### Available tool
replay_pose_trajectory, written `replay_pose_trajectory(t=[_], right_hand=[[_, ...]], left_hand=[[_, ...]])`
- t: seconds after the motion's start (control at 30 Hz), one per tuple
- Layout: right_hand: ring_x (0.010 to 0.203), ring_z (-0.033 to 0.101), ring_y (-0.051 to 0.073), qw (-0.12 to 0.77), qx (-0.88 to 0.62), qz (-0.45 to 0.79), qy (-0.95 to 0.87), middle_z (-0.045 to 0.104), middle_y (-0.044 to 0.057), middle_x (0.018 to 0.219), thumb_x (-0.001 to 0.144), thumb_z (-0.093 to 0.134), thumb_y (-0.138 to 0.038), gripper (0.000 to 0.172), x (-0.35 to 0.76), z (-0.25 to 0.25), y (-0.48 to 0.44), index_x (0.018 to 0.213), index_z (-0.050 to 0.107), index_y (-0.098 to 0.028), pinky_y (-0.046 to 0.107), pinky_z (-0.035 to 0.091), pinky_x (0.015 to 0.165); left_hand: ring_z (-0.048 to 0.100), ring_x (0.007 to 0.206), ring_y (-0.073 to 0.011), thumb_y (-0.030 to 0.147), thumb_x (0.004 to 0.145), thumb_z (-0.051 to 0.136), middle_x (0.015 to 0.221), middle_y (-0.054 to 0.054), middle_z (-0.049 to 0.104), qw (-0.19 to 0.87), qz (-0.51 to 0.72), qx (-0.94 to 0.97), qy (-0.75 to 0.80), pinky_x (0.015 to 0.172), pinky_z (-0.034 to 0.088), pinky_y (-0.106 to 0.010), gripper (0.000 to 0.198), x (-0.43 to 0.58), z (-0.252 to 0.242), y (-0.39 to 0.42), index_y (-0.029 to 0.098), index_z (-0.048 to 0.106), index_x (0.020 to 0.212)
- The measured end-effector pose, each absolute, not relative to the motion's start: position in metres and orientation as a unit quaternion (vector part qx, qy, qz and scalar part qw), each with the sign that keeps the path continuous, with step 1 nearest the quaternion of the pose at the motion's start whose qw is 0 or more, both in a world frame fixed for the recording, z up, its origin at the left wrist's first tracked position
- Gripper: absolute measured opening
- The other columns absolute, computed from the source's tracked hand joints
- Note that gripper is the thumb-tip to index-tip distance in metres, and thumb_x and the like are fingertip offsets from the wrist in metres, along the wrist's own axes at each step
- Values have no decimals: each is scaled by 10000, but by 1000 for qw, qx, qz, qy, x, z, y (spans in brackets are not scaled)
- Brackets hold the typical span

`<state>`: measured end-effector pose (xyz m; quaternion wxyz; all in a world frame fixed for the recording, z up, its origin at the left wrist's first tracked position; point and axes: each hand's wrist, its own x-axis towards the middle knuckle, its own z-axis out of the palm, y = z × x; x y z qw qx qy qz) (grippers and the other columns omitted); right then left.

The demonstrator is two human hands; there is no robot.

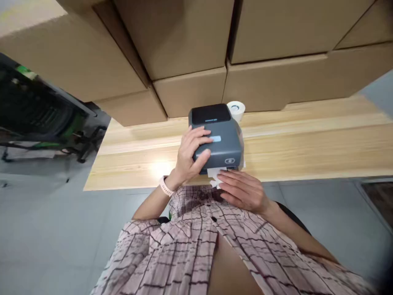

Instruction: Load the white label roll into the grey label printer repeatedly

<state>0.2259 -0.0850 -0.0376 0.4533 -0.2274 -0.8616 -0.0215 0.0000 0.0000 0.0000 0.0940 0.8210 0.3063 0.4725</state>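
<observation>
A dark grey label printer (221, 143) sits near the front edge of the wooden table. My left hand (189, 155) lies on its left side and top, fingers stretched out and slightly apart, with the thumb along the front edge. White label paper (213, 171) sticks out of the slot at the printer's front, and its lower end looks torn or crumpled. My right hand (245, 191) is just below the slot with its fingers close together on the paper. The right thumb is hidden beneath the fingers.
A white paper roll (236, 109) stands behind the printer at its right. Stacked cardboard boxes (190, 94) line the back of the wooden table (307, 143). To the left, a dark chair (37, 106) with a wheeled base stands on the grey floor.
</observation>
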Motion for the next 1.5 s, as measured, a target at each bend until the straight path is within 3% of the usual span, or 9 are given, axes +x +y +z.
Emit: replay_pose_trajectory(t=[0.17,0.37,0.53,0.77,0.9,1.03,1.23,1.37,1.5], right_hand=[[1005,825,242,540,-310,-54,-781,850,56,1032,1056,580,-384,314,243,-44,-101,1317,716,-274,427,713,834],[1526,529,320,525,-431,-5,-734,623,74,1577,1126,261,-531,564,224,-26,-64,1573,532,-320,610,497,1210],[1495,567,288,481,-417,36,-770,665,84,1531,1138,264,-490,582,214,-31,-45,1663,412,-288,537,477,1230],[1442,620,263,518,-418,42,-745,716,64,1465,1143,294,-407,515,212,-40,-43,1577,545,-294,499,488,1206],[1421,639,254,528,-421,66,-735,744,49,1424,1142,285,-410,505,213,-37,-42,1498,623,-290,516,464,1229],[1416,643,258,532,-433,73,-724,761,45,1394,1135,283,-422,508,211,-35,-43,1393,696,-278,525,469,1221],[1425,631,241,511,-437,68,-737,752,43,1412,1135,282,-389,493,212,-34,-43,1385,691,-274,506,432,1226],[1410,615,241,438,-441,13,-783,706,42,1484,1143,271,-424,507,216,-28,-41,1352,707,-271,482,416,1166],[1378,599,283,352,-449,-59,-819,637,34,1569,1126,315,-549,505,218,-18,-36,1310,713,-297,540,326,1188]], left_hand=[[591,1462,-255,354,1097,484,1396,-112,739,86,456,825,324,1285,356,-576,285,-1,-30,-18,219,669,1266],[561,1491,-235,330,1122,375,1419,-85,734,80,493,803,324,1306,313,-564,361,4,-44,-19,247,673,1308],[600,1451,-224,291,1104,405,1383,-71,755,69,514,793,320,1300,332,-545,344,9,-49,-17,253,683,1301],[572,1483,-245,289,1089,365,1434,-74,720,50,507,798,322,1285,368,-556,424,4,-55,-25,265,610,1435],[448,1571,-266,449,1052,442,1588,-126,573,-85,518,781,338,1225,463,-491,580,1,-76,-62,229,442,1589],[369,1578,-314,468,899,756,1445,-93,657,-185,471,777,375,1285,357,-551,452,11,-100,-83,321,668,1317],[567,1240,-232,177,898,752,1061,-29,758,-125,508,766,374,1231,328,-489,142,28,-91,-72,317,746,875],[588,1184,-232,184,921,695,1047,-44,747,-165,503,761,376,1150,404,-465,136,27,-82,-77,302,735,865],[571,1275,-262,383,1031,495,1225,-96,701,-141,521,751,381,1163,426,-493,256,15,-76,-80,284,703,1143]])
